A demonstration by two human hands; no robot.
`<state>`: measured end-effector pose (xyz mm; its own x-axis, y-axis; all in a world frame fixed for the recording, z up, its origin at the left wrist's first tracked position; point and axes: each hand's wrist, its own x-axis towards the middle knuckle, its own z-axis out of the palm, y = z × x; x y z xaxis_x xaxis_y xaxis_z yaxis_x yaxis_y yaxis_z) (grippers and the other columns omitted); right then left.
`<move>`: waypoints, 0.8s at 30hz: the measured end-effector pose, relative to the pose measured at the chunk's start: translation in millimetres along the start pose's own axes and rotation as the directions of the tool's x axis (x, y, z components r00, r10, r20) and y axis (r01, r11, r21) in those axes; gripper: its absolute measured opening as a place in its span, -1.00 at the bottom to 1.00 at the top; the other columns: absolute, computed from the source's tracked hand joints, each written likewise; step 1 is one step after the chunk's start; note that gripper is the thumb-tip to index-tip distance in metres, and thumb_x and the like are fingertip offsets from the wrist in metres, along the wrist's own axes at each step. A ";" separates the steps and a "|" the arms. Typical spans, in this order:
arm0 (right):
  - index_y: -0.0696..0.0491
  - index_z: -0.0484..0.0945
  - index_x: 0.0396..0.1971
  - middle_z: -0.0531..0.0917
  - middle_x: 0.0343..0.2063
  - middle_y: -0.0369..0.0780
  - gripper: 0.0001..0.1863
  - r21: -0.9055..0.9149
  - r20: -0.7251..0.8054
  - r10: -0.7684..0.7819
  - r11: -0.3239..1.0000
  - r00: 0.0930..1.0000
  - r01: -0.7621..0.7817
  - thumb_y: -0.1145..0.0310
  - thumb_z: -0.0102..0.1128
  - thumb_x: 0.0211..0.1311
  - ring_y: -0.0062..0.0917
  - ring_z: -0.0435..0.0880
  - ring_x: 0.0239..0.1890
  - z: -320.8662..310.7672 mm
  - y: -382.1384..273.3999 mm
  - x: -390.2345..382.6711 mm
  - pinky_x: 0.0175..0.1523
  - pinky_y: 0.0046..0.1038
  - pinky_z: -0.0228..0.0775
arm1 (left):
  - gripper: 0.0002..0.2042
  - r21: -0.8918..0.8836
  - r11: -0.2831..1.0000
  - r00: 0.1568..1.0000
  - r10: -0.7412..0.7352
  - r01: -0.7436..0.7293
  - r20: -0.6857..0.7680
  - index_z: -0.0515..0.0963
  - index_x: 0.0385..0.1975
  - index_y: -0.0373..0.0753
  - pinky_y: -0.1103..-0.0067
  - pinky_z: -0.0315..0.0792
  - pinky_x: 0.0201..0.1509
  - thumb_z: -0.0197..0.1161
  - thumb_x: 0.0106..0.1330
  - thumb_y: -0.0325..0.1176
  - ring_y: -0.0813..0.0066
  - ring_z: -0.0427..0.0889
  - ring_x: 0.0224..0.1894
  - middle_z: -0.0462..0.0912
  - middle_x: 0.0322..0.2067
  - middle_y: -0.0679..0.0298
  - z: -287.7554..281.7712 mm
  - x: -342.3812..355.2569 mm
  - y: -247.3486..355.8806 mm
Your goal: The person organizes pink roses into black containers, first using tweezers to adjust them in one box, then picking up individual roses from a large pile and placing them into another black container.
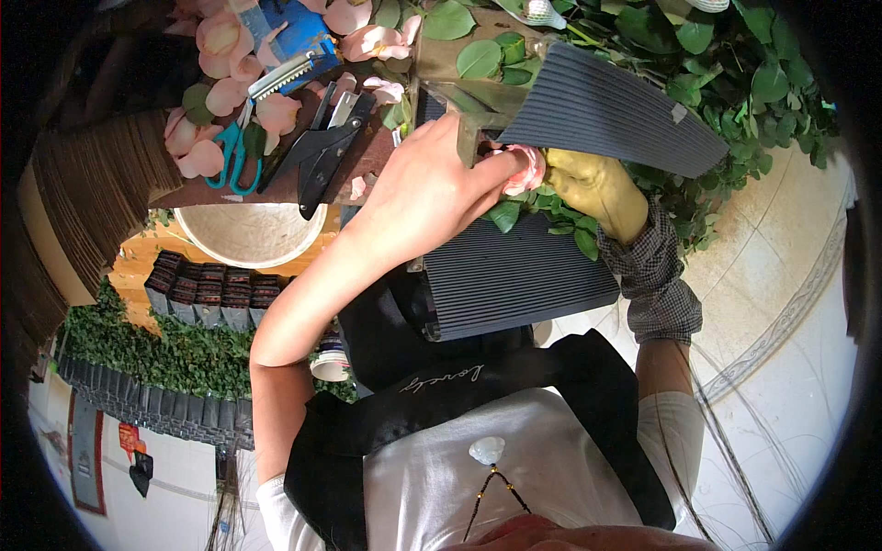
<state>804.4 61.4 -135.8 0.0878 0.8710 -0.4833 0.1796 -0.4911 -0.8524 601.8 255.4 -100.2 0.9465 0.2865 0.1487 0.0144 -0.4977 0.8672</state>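
A pink rose (pixel 525 171) is between my two hands, partly hidden by them and by a corrugated sheet. My bare left hand (pixel 427 188) is closed at its left side, thumb against the petals; its other fingertips are hidden. My right hand (pixel 597 188), in a yellow glove, is closed just below the bloom, with green leaves (pixel 574 230) hanging under it. One dark ribbed cardboard sheet (pixel 616 106) slants above the right hand. Another ribbed dark sheet (pixel 519 280) lies below both hands, near my lap. A metal bracket (pixel 470 136) stands beside my left fingers.
Loose pink petals (pixel 225 46), teal-handled scissors (pixel 241 156) and a black stapler (pixel 335 142) lie on the table at the left. Below its edge is a white basin (pixel 253 234). Leafy stems (pixel 735 73) crowd the far right. Stacked cardboard (pixel 96 174) stands at far left.
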 end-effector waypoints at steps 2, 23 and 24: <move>0.17 0.57 -0.07 0.65 -0.09 -0.23 -0.83 -0.135 -0.016 -0.090 0.987 0.996 0.087 0.52 0.09 0.41 -0.51 0.63 -0.10 2.4 -5.8 -0.3 0.06 -0.48 0.56 | -0.79 0.054 0.998 1.000 0.018 -0.018 -0.001 0.62 -0.23 -0.22 0.30 0.48 -0.11 0.36 0.13 -0.41 0.12 0.56 -0.14 0.53 -0.24 0.13 -1.6 -0.2 -0.4; 0.04 0.68 -0.11 0.67 -0.16 -0.20 -0.72 -0.535 0.025 -0.318 0.797 0.948 0.282 0.52 0.32 0.13 -0.34 0.64 -0.15 -2.2 -37.8 5.3 -0.04 -0.34 0.52 | -0.83 0.079 0.996 0.996 0.046 -0.040 -0.077 0.66 -0.39 -0.26 0.38 0.45 -0.14 0.38 -0.01 -0.41 0.22 0.55 -0.19 0.52 -0.33 0.19 3.2 -0.7 -6.3; 0.04 0.68 -0.12 0.67 -0.16 -0.21 -0.71 -0.545 0.015 -0.319 0.792 0.948 0.275 0.53 0.33 0.11 -0.33 0.64 -0.15 -1.5 -37.4 4.9 -0.04 -0.33 0.52 | -0.82 0.097 0.993 0.997 0.067 -0.062 -0.049 0.67 -0.38 -0.25 0.39 0.44 -0.14 0.37 -0.01 -0.40 0.24 0.55 -0.20 0.52 -0.34 0.20 3.1 -1.4 -7.7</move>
<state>799.6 84.1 -106.0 0.0117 0.9818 -0.1893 0.7002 -0.1432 -0.6995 601.3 256.3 -108.5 0.9282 0.2929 0.2294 -0.0125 -0.5917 0.8061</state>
